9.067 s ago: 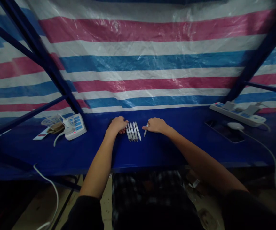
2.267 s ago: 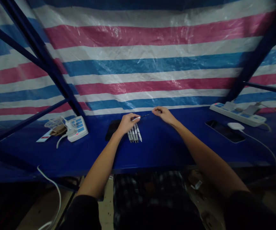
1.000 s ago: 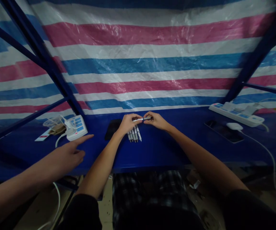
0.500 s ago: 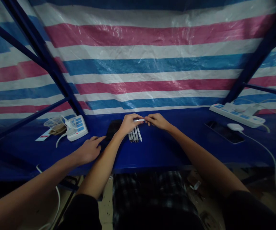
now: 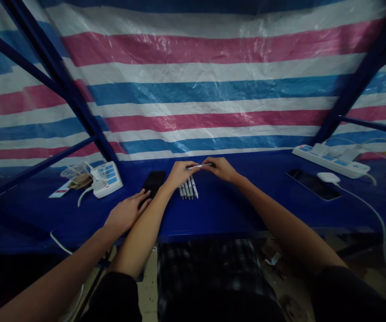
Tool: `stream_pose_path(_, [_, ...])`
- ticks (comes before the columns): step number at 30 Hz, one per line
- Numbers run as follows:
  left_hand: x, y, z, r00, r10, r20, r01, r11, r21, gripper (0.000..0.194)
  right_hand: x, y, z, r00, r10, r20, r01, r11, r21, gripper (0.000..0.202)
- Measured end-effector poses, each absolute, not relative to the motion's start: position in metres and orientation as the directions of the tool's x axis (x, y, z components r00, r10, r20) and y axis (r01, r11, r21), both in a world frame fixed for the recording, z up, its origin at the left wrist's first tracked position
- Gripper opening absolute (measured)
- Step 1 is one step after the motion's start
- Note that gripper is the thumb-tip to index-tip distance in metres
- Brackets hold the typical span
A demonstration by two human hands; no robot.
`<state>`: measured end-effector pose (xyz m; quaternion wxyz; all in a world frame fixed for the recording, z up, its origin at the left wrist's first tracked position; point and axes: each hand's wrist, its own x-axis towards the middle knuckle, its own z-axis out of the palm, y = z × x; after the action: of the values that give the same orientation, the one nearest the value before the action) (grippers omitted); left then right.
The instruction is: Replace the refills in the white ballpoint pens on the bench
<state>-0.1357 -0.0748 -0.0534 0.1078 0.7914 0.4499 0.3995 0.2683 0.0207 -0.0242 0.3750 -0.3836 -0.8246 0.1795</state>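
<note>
Both my hands hold one slim white-and-dark pen (image 5: 197, 167) level above the blue table. My left hand (image 5: 178, 173) pinches its left part, and the fingers of my right hand (image 5: 222, 168) are closed on its dark right end. Just below my left hand, several white pens (image 5: 188, 188) with dark tips lie side by side in a row on the table; their upper ends are partly hidden by that hand.
Another person's hand (image 5: 129, 210) rests beside my left forearm, by a black phone (image 5: 154, 181). Power strips stand at left (image 5: 108, 180) and right (image 5: 330, 162). A second phone (image 5: 313, 184) lies near a white charger (image 5: 328, 177). Striped sheeting (image 5: 213, 94) hangs behind the blue table (image 5: 226, 210).
The dark right end of the pen now shows between my hands. The other person's hand has changed from a pointing finger to spread fingers at the black phone, which shows more clearly.
</note>
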Motion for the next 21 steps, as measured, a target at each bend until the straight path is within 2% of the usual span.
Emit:
stream_pose_path(3, [-0.140, -0.093, -0.043, 0.277, 0.722, 0.634, 0.583, -0.651, 0.486, 0.005, 0.268, 0.018, -0.022, -0.418, 0.789, 0.450, 0.525, 0.614, -0.589, 0.028])
stream_pose_path(6, [-0.102, -0.086, -0.017, 0.264, 0.656, 0.706, 0.523, -0.713, 0.467, 0.021, 0.268, 0.018, -0.023, -0.446, 0.831, 0.333, 0.510, 0.542, -0.668, 0.036])
stream_pose_path(8, [-0.052, -0.062, -0.004, 0.428, 0.690, 0.583, 0.461, -0.722, 0.516, 0.013, 0.269, 0.020, -0.025, -0.460, 0.847, 0.266, 0.466, 0.485, -0.740, 0.039])
stream_pose_path(12, [0.036, 0.003, -0.003, 0.525, 0.694, 0.492, 0.453, -0.718, 0.529, 0.012, 0.270, 0.025, -0.032, -0.462, 0.874, 0.151, 0.338, 0.331, -0.881, 0.041])
stream_pose_path(15, [0.049, 0.027, -0.011, 0.538, 0.678, 0.500, 0.462, -0.734, 0.498, 0.010, 0.267, 0.024, -0.032, -0.496, 0.866, 0.067, 0.201, 0.189, -0.961, 0.040])
stream_pose_path(16, [0.047, 0.029, -0.011, 0.510, 0.665, 0.545, 0.464, -0.747, 0.477, 0.012, 0.265, 0.022, -0.031, -0.510, 0.859, 0.045, 0.151, 0.141, -0.978, 0.038])
stream_pose_path(18, [0.040, 0.028, -0.008, 0.385, 0.643, 0.662, 0.469, -0.754, 0.461, 0.031, 0.261, 0.016, -0.028, -0.547, 0.837, 0.018, 0.050, 0.054, -0.997, 0.034])
stream_pose_path(21, [0.036, 0.025, -0.003, 0.200, 0.662, 0.722, 0.426, -0.722, 0.544, 0.061, 0.255, 0.008, -0.024, -0.639, 0.769, 0.019, -0.074, -0.036, -0.997, 0.028])
